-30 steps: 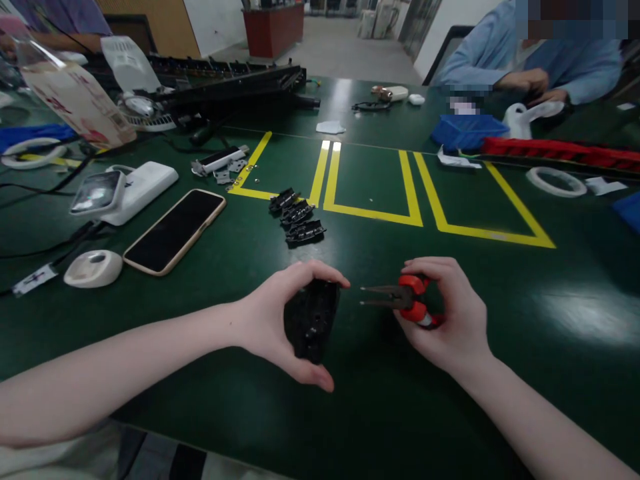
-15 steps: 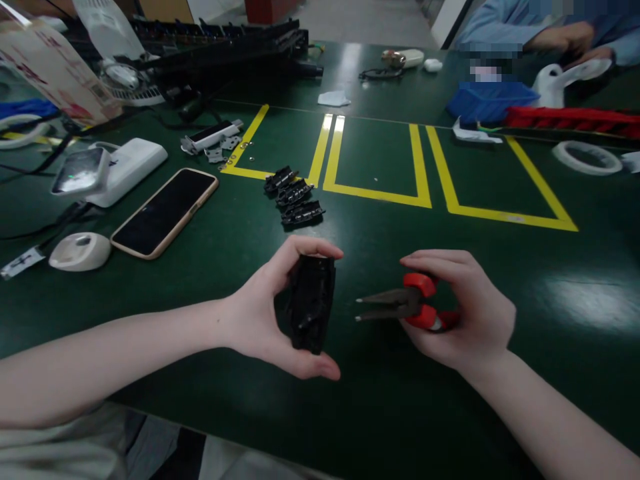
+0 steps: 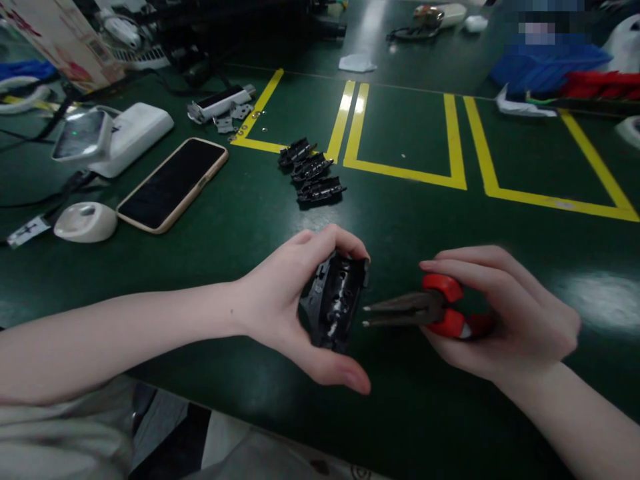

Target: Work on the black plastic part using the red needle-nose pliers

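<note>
My left hand (image 3: 283, 303) grips a black plastic part (image 3: 336, 300) between thumb and fingers, its open side with holes turned toward the right. My right hand (image 3: 505, 320) is closed round the red handles of needle-nose pliers (image 3: 425, 312). The plier tips point left and sit just short of the black part's right edge, slightly apart. Both hands hover low over the dark green table (image 3: 450, 220), near its front edge.
Three similar black parts (image 3: 313, 172) lie in a row beside yellow floor-tape lines (image 3: 400, 170). To the left are a phone (image 3: 173, 183), a white device (image 3: 115, 133) and a small white oval object (image 3: 86, 221). Blue and red items (image 3: 565, 70) sit at the back right.
The left hand has turned the black part so its hollowed face shows. The plier tips have come closer to it. The view has tilted down and the hands sit lower and nearer.
</note>
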